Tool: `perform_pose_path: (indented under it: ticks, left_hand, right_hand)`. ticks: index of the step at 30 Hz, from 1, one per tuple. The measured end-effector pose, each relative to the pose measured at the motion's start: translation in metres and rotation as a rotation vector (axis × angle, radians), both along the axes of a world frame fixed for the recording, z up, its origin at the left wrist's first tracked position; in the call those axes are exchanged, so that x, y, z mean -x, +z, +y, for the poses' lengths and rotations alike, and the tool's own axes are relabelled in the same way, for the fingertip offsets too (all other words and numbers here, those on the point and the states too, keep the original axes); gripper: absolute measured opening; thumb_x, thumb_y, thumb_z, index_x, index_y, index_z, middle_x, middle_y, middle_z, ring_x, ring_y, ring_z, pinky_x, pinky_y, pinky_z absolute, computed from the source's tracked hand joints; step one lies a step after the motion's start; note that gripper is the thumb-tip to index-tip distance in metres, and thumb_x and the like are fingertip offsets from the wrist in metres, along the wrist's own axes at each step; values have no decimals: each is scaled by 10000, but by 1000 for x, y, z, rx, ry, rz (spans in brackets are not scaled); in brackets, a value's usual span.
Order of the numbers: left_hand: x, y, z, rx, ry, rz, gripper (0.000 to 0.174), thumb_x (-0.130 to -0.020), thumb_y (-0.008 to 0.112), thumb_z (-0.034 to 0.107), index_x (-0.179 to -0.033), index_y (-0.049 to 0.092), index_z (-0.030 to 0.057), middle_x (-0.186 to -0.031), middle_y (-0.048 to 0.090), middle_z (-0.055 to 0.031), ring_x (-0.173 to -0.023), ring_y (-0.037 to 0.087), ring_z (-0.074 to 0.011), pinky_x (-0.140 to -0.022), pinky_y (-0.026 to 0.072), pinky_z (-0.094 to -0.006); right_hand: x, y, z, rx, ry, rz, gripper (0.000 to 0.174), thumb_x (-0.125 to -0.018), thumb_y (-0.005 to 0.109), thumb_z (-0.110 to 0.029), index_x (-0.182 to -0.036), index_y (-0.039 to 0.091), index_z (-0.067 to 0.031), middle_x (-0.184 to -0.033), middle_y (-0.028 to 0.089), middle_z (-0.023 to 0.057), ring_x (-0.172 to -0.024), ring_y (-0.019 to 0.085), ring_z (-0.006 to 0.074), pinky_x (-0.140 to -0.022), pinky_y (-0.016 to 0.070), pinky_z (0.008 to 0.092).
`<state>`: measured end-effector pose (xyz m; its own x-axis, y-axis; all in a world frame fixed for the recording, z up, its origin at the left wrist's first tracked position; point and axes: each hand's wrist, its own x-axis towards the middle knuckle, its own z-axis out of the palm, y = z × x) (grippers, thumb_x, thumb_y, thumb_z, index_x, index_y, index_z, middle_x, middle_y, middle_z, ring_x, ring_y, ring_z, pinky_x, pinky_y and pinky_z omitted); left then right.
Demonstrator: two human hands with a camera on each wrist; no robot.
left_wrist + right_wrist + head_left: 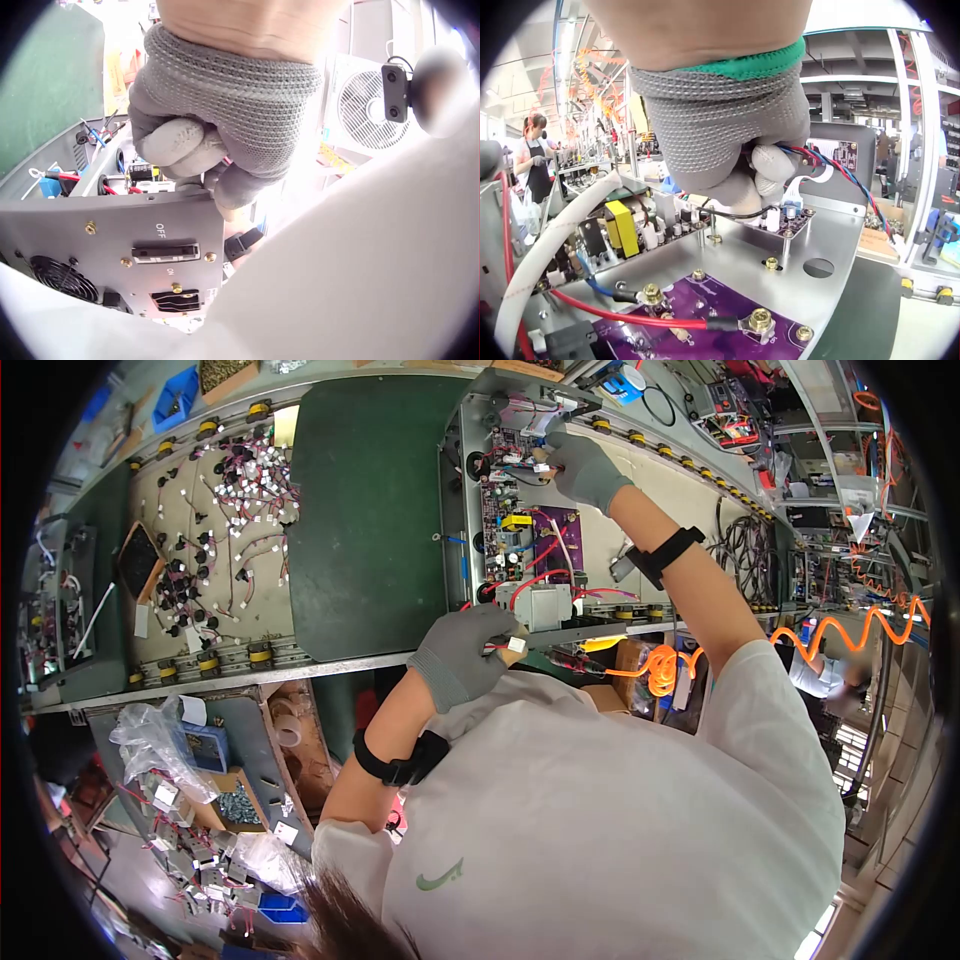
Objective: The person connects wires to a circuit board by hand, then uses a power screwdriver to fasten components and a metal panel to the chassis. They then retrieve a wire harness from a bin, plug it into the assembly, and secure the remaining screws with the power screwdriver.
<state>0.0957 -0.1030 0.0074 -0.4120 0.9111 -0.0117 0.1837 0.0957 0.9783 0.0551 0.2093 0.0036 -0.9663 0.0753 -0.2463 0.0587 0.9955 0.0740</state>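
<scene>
An open metal chassis (535,605) with circuit boards and wiring stands on the workbench. My gloved left hand (465,655) is at its near end, fingers curled, pinching a white wire connector (517,646) with red wires. In the left wrist view, that hand (217,135) is right at the upper edge of the grey panel (112,240), which has a switch and a fan grille. My gloved right hand (592,472) reaches to the far end of the chassis. Its fingers hold twisted red, blue and black wires (840,169) close over a small circuit board (784,234); the fingers partly hide the wire ends.
A green mat (370,520) lies left of the chassis. Beyond it are loose connectors with wires (250,480). Black cables (745,550) lie to the right. Below the bench edge stand a box of screws (238,806) and a blue bin (205,748). An orange coiled hose (850,625) hangs at right.
</scene>
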Motion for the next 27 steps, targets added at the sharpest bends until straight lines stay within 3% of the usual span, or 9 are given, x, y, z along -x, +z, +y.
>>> perform_pose_path:
  ticks: [2, 5, 7, 9, 11, 13, 15, 20, 27]
  left_hand:
    - [-4, 2, -1, -3, 4, -6, 225, -742, 662, 72, -959, 623, 25, -897, 620, -128, -786, 610, -281, -720, 496, -325]
    - [-4, 8, -1, 65, 11, 41, 219, -747, 663, 83, -953, 626, 20, -895, 622, -129, -806, 617, -268, -742, 496, -316]
    - [-9, 2, -3, 72, 74, 20, 208, -756, 658, 97, -944, 626, 13, -901, 625, -130, -814, 623, -252, -754, 495, -308]
    - [-12, -5, -2, 41, 107, 54, 198, -771, 650, 109, -938, 618, 8, -909, 627, -129, -813, 624, -239, -755, 493, -304]
    - [-15, -6, -1, 5, 112, -55, 201, -777, 648, 117, -940, 610, 7, -905, 625, -127, -814, 624, -243, -750, 493, -306]
    - [-15, -11, -1, 1, 110, -39, 206, -777, 652, 120, -945, 606, 10, -903, 623, -125, -814, 623, -246, -747, 494, -307]
    - [-15, -10, -2, -17, 112, -64, 217, -770, 660, 126, -950, 609, 16, -903, 622, -125, -810, 621, -249, -745, 494, -310]
    - [-14, -14, -3, -8, 99, -104, 233, -763, 671, 142, -963, 616, 37, -908, 624, -116, -806, 618, -256, -747, 494, -315]
    - [-11, -19, 0, -28, 74, -101, 226, -739, 677, 139, -949, 619, 78, -884, 625, -75, -807, 612, -246, -720, 505, -341]
  right_hand:
    - [-8, -5, 6, 52, -14, 9, 177, -734, 571, -59, -870, 682, -39, -1027, 580, 128, -885, 581, 324, -756, 468, 359]
    - [-7, 0, 10, 123, 25, 117, 224, -827, 575, -223, -873, 651, -17, -987, 591, 140, -881, 595, 284, -754, 462, 360]
    - [-12, 19, -1, 426, -501, 83, 281, -813, 610, -301, -875, 653, -30, -938, 615, 169, -816, 610, 282, -702, 458, 347]
    - [-12, 15, 1, 405, -564, 251, 414, -762, 656, -425, -900, 652, -34, -848, 631, 156, -711, 608, 259, -650, 448, 343]
    - [-12, 0, 1, 624, -1077, 199, 375, -778, 592, -427, -893, 629, -72, -596, 490, -13, -531, 436, 115, -462, 343, 261]
    - [-14, -20, 23, 846, -1131, 24, 342, -743, 619, -452, -827, 587, -122, -589, 438, -20, -474, 345, 100, -432, 276, 253]
    - [-7, -18, 21, 844, -1086, -40, 686, -672, 626, -654, -974, 593, -39, -673, 529, 76, -529, 439, 167, -491, 346, 305]
    - [-1, -18, 21, 963, -1187, -111, 319, -775, 618, -415, -775, 567, -99, -498, 436, -14, -384, 422, 88, -383, 275, 262]
    - [17, -15, 21, 878, -1197, -187, 216, -809, 566, -325, -748, 570, -118, -527, 474, -21, -410, 419, 67, -380, 219, 234]
